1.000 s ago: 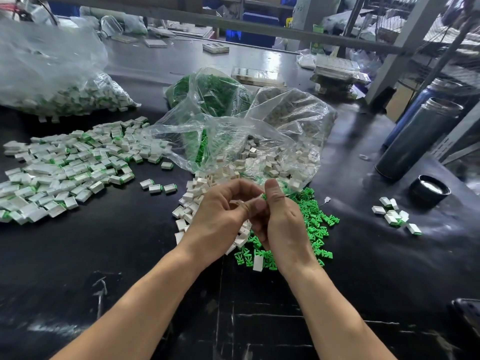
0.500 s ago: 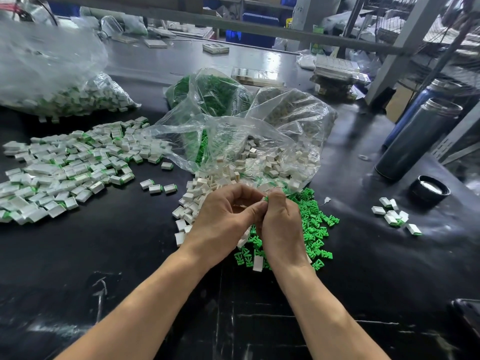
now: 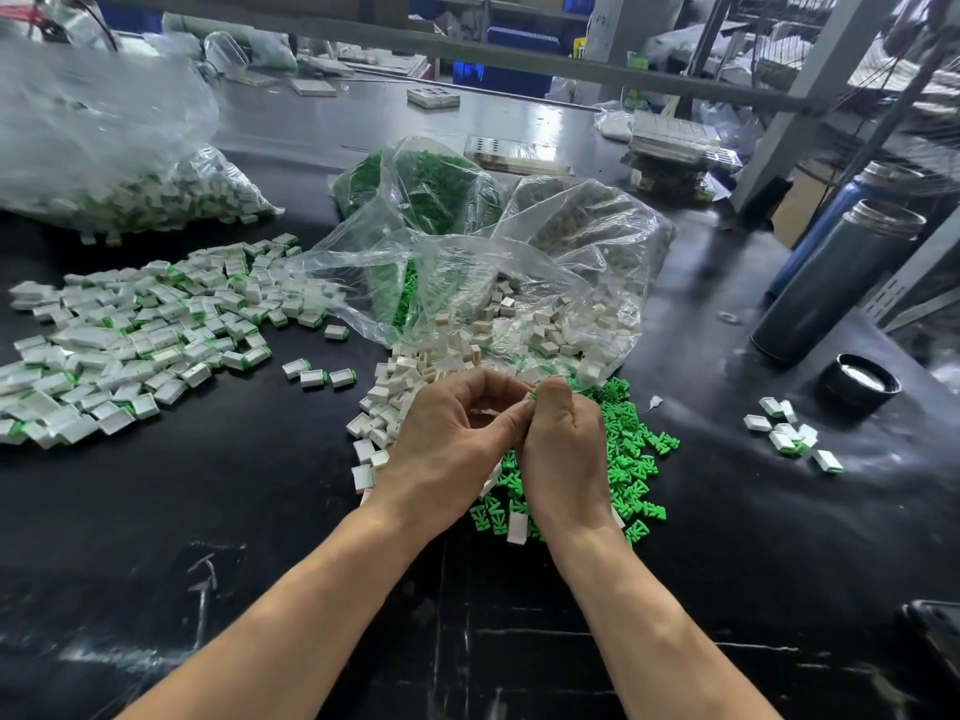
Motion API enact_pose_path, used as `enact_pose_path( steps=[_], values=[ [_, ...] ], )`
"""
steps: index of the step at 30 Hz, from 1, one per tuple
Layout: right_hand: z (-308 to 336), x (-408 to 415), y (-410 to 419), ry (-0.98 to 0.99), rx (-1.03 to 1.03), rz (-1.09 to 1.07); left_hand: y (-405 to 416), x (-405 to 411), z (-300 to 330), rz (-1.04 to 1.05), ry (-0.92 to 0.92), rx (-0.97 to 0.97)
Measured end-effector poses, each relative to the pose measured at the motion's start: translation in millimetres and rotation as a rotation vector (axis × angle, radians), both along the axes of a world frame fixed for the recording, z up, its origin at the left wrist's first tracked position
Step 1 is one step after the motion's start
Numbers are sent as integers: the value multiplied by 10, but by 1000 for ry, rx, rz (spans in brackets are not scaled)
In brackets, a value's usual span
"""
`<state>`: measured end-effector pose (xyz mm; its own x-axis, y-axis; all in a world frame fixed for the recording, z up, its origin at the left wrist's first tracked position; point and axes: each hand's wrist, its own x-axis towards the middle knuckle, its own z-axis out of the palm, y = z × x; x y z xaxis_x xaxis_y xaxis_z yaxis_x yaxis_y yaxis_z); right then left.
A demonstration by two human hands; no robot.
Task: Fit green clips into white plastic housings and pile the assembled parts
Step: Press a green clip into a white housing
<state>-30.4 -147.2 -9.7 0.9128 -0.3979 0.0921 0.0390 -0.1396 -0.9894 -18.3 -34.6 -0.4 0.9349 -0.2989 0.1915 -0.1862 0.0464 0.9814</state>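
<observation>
My left hand (image 3: 447,439) and my right hand (image 3: 563,449) meet at the fingertips above the middle of the black table. Between them they pinch a small part; a sliver of white housing and a green clip (image 3: 531,396) show at the fingertips, the rest is hidden. Beneath the hands lie loose white housings (image 3: 400,387) on the left and loose green clips (image 3: 631,449) on the right. A wide pile of assembled white-and-green parts (image 3: 135,335) covers the table's left side.
Clear bags (image 3: 467,283) of housings and clips lie open behind my hands. Another bag of assembled parts (image 3: 156,194) sits far left. A few assembled parts (image 3: 789,433), a black cap (image 3: 860,381) and two dark flasks (image 3: 836,283) are at the right.
Both hands have drawn closer together and shifted slightly away from me. The right thumb now presses nearer the left fingertips.
</observation>
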Motion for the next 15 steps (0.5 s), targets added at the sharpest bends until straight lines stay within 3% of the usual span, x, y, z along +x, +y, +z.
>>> enact_pose_path(
  steps=[15],
  values=[
    [24,-7,4,-4,-54,-32,1,-26,25,-8,0,-17]
  ],
)
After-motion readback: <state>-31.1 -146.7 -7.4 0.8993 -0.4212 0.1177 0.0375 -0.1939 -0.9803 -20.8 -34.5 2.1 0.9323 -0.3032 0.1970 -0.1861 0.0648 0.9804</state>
